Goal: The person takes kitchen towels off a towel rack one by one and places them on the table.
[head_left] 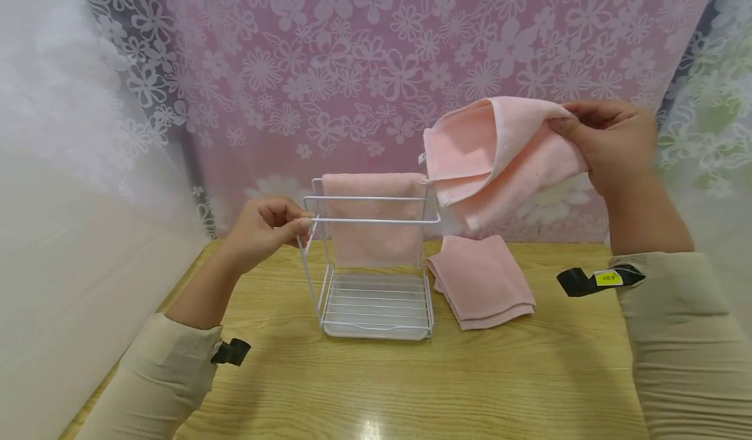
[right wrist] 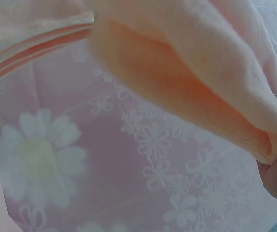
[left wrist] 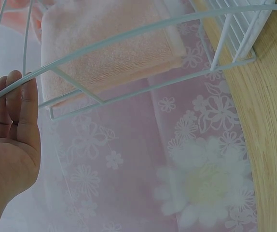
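A white wire rack (head_left: 376, 220) stands upright on the table, with a pink towel (head_left: 376, 244) draped over its rear bar. My left hand (head_left: 267, 228) pinches the rack's upper left corner between thumb and fingers; the left wrist view shows those fingers (left wrist: 14, 104) curled at the wire. Raised to the right of the rack, my right hand (head_left: 617, 143) grips a second pink towel (head_left: 529, 153) by its right end. This towel is folded, hangs loosely open, and its left corner is close to the rack's top; whether they touch I cannot tell.
A folded pink towel (head_left: 484, 283) lies on the wooden table (head_left: 282, 388) to the right of the rack. At the rack's base sits a pale tray (head_left: 376, 332) under wire bars. A pink flowered curtain (head_left: 352, 100) hangs behind the table.
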A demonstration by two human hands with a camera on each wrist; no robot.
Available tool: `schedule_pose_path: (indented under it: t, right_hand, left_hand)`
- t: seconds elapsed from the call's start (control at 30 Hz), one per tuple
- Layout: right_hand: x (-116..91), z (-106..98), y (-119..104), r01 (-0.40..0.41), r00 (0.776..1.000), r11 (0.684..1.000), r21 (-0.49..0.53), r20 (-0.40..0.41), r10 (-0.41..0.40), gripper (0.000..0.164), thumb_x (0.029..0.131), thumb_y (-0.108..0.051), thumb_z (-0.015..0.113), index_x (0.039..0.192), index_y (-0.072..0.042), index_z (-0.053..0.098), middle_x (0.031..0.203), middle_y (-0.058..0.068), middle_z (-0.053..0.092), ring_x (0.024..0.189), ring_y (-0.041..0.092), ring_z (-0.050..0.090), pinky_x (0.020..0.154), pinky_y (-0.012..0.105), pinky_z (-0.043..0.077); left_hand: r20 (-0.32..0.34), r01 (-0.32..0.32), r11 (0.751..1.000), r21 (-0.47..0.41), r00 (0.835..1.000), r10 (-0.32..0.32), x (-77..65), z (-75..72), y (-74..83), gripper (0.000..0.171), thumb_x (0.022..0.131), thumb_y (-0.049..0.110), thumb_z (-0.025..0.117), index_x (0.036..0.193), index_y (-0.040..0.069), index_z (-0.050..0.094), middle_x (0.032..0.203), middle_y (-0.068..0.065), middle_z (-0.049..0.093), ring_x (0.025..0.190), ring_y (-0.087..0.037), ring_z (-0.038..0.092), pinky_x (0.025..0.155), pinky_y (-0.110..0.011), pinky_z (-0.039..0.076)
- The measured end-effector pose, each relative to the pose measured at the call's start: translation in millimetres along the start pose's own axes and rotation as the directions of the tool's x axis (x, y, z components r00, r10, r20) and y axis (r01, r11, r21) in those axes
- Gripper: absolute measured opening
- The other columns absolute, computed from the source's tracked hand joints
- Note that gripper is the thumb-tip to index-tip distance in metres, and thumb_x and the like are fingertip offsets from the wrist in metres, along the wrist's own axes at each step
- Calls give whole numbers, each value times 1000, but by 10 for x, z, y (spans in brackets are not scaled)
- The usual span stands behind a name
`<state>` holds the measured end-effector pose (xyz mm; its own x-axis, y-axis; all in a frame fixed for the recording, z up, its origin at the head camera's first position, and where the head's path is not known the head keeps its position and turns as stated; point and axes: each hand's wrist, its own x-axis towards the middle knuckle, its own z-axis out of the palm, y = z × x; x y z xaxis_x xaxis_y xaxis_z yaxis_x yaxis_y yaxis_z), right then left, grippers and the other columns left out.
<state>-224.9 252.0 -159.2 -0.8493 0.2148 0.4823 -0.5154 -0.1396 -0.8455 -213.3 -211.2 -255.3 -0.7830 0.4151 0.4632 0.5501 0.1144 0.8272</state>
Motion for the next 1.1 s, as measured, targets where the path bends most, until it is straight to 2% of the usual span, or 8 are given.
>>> schedule_pose_path:
  t: [0.13,0.2,0.27,0.37,0.43,0.8,1.03,1.1]
  right_hand:
    - [11,-122,16,-27,999,996,-90,-22,25,29,70,-6,87,97,1,77,82,4,72,66,14,67,57,21,56]
    - [18,-187,42,-47,999,981,-188,-27,43,27,73,-10,86,98,-2,78,84,1,71,70,12,66,58,19,56]
    - [23,-263,78,-52,999,950,-308,-30,45,24,78,-13,83,100,-5,78,84,-4,71,74,9,65,60,17,55]
    - [15,-392,131,-87,996,877,-473,-47,73,19,83,-19,79,101,-13,79,84,-11,68,75,4,63,60,14,54]
    - [2,-484,172,-107,994,839,-533,-56,91,18,85,-23,77,101,-17,79,84,-14,67,73,3,62,59,14,54]
    - [-104,-781,427,-166,982,752,-638,-38,184,10,84,-34,77,94,-34,77,79,-21,65,72,1,61,58,17,54]
    - [-214,-895,573,-166,980,716,-678,-30,198,9,84,-38,76,93,-36,77,76,-24,65,71,-1,61,58,18,54]
    - [-255,-923,609,-158,981,711,-685,-26,193,8,84,-38,76,92,-36,77,75,-24,65,70,-1,61,57,18,54]
  left_hand:
    - [4,-4,1000,-12,1000,4,1,-4,-11,12,93,-1,63,88,7,72,74,-18,65,65,-23,65,66,-34,60]
    - [3,-5,1000,-14,1000,5,1,-7,-11,13,93,-1,63,88,7,72,74,-19,65,65,-25,65,65,-34,60]
    - [2,-6,1000,-15,1000,6,1,-7,-11,13,93,-1,64,88,7,72,74,-19,65,66,-25,65,65,-33,60]
    - [2,-9,1000,-20,1000,9,0,-3,-12,12,93,-1,64,88,6,72,74,-19,65,65,-24,65,65,-33,60]
    - [5,-10,1000,-23,1000,10,-1,0,-14,12,93,-1,63,87,6,71,73,-18,65,65,-21,65,65,-33,60]
    - [3,-16,999,-31,1000,16,-7,0,-15,13,93,-1,63,87,7,71,73,-19,64,65,-20,65,65,-33,60]
    - [-3,-8,1000,-23,1000,8,-10,2,-25,13,93,-2,63,91,-15,63,72,-17,64,65,-25,64,64,-32,59]
    - [-5,-8,1000,-24,1000,8,-11,2,-22,13,93,-2,63,90,-15,63,72,-17,65,65,-25,65,64,-32,59]
